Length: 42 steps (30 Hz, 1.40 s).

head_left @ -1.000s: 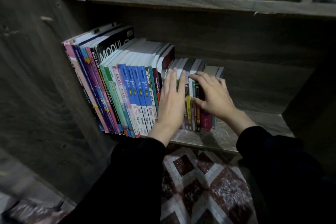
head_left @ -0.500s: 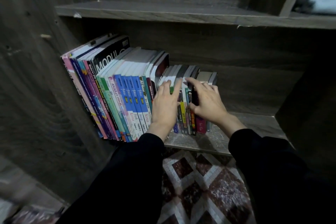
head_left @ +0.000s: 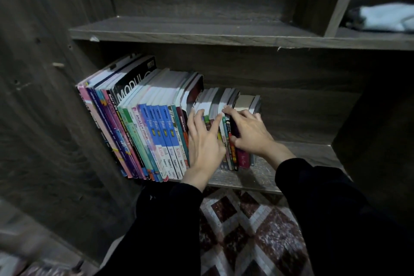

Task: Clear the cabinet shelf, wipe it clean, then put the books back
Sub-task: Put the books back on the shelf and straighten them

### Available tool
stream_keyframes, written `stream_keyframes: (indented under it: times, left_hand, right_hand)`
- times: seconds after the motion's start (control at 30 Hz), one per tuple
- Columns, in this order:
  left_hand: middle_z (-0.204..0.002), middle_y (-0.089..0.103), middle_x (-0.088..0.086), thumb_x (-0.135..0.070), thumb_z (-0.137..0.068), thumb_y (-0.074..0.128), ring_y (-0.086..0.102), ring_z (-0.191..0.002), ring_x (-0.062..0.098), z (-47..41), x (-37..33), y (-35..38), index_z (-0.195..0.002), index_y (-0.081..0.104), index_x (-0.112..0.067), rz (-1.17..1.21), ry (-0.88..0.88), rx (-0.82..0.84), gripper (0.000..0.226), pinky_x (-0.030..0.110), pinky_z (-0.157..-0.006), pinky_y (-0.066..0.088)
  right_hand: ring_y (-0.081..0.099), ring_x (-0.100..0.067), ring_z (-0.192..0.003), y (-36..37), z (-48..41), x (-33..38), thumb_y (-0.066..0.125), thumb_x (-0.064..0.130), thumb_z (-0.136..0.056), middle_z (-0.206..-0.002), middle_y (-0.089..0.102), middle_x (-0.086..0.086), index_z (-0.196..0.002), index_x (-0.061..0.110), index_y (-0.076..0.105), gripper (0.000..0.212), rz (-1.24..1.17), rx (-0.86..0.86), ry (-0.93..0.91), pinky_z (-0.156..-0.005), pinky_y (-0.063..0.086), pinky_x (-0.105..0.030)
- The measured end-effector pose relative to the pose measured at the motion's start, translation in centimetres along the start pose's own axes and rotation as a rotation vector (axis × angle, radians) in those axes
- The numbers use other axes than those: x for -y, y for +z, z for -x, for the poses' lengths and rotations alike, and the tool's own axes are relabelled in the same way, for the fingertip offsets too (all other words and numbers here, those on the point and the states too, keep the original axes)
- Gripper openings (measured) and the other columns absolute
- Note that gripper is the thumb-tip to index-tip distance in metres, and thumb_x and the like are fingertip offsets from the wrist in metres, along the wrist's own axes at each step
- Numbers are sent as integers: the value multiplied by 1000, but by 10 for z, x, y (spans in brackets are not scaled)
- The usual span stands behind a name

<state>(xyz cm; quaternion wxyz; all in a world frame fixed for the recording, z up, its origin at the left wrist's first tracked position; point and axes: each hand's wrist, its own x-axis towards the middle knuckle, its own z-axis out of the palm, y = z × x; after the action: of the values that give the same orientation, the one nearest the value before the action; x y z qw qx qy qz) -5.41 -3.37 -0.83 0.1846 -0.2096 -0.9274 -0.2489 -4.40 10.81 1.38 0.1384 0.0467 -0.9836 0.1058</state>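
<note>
A row of books stands on the lower wooden shelf. Tall textbooks lean against the left wall; shorter paperbacks stand to their right. My left hand lies flat with straight fingers on the spines of the short paperbacks, beside the tall ones. My right hand curls over the top of the rightmost small books, thumb on their spines. Both arms wear black sleeves.
The upper shelf carries nothing in its left bay; a light blue cloth lies in the bay to the right. The cabinet's dark side wall is at the left. A patterned red and white carpet covers the floor below.
The view has tilted up, showing more of the upper shelf and the cloth. Both hands stay on the short books; my right hand's fingers have hooked further over their tops.
</note>
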Motion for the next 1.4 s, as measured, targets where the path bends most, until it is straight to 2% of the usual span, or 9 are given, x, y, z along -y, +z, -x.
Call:
stream_keyframes:
  times: [0.17,0.27,0.37,0.5,0.6,0.8,0.97,1.13,1.4]
  left_hand:
    - [-131,42,15,-13,-88,60,39,-121,28,27,3,8,-135,48,-18,98,2,-74,48,42,-91,48]
    - [-99,61,10,-25,-97,52,61,-81,18,23,-3,6,-133,39,-19,336,-9,5,39,33,-69,54]
    - [-57,52,-4,-14,-97,51,45,-43,6,4,-8,4,-142,30,-20,463,-63,66,50,18,-44,40]
    - [-51,46,-8,-7,-96,51,38,-39,2,19,-6,-2,-147,34,-21,474,-73,38,55,16,-42,38]
    - [-52,47,-6,-16,-95,54,37,-40,4,31,-4,-2,-146,37,-24,435,-115,-16,54,25,-46,44]
    - [-51,45,-2,-7,-94,53,40,-34,6,30,-10,-8,-152,5,-36,574,-173,152,81,13,-40,31]
    - [-50,43,-1,-5,-92,52,34,-33,6,54,-4,-46,-151,17,-38,553,-221,201,76,17,-38,31]
    - [-91,70,17,-6,-91,54,57,-49,30,61,7,-94,-148,23,-38,476,-213,235,72,39,-52,55]
    - [-97,66,13,-3,-84,58,65,-67,35,45,3,-126,-142,32,-38,382,-131,178,73,46,-61,56]
  right_hand:
    - [35,-19,-123,-2,0,0,62,16,-78,-129,54,-4,-144,23,24,77,-12,0,5,-93,22,-33]
    - [35,-19,-124,-1,-1,-1,63,17,-78,-130,53,-4,-145,23,24,78,-10,0,2,-93,22,-32]
    - [34,-19,-126,0,-1,-1,61,16,-78,-132,52,-4,-146,22,24,78,-13,1,-2,-95,22,-34]
    - [34,-18,-125,-1,-1,-1,61,15,-77,-135,50,-2,-147,21,23,80,-2,9,-5,-94,22,-34]
    - [33,-19,-125,-2,0,-1,62,16,-77,-135,50,-2,-147,21,23,80,-2,9,-1,-94,22,-34]
    - [37,-21,-120,-9,-1,3,61,19,-78,-131,53,-3,-145,22,23,77,37,43,10,-92,23,-35]
    - [37,-26,-115,-14,-2,6,58,24,-78,-149,38,1,-149,35,13,84,101,93,-2,-93,25,-39]
    - [26,-34,-131,-14,-9,14,54,35,-82,-161,8,5,-149,43,6,83,318,202,-9,-102,23,-47]
    - [21,-36,-135,-13,-3,17,54,37,-86,-160,8,5,-149,41,7,79,363,167,12,-107,21,-55]
